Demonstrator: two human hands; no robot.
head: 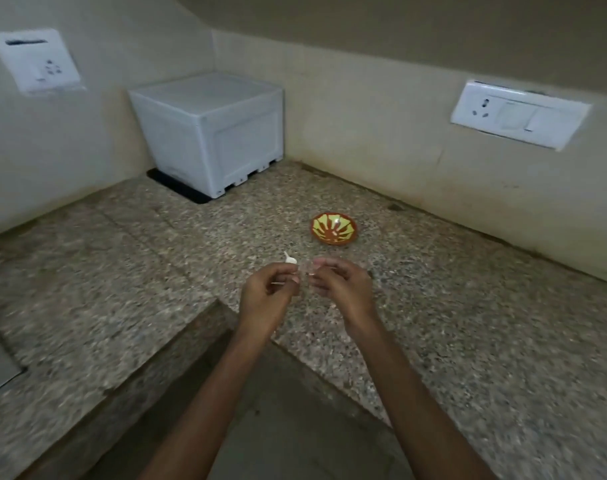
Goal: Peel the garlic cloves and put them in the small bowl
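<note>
My left hand (269, 292) and my right hand (340, 285) meet above the speckled granite counter (468, 323), fingers curled toward each other. Between their fingertips they pinch a small pale garlic clove (304, 271), blurred and mostly hidden. A white unpeeled garlic clove (290, 259) lies on the counter just beyond my left fingers. The small bowl (334, 228), orange with a yellow pattern, stands on the counter behind my right hand, with pale bits inside.
A white plastic box (212, 129) on a black base fills the back corner. Wall sockets sit on the left wall (35, 62) and the right wall (516, 114). The counter's inner edge drops to the floor (277, 410) beneath my forearms.
</note>
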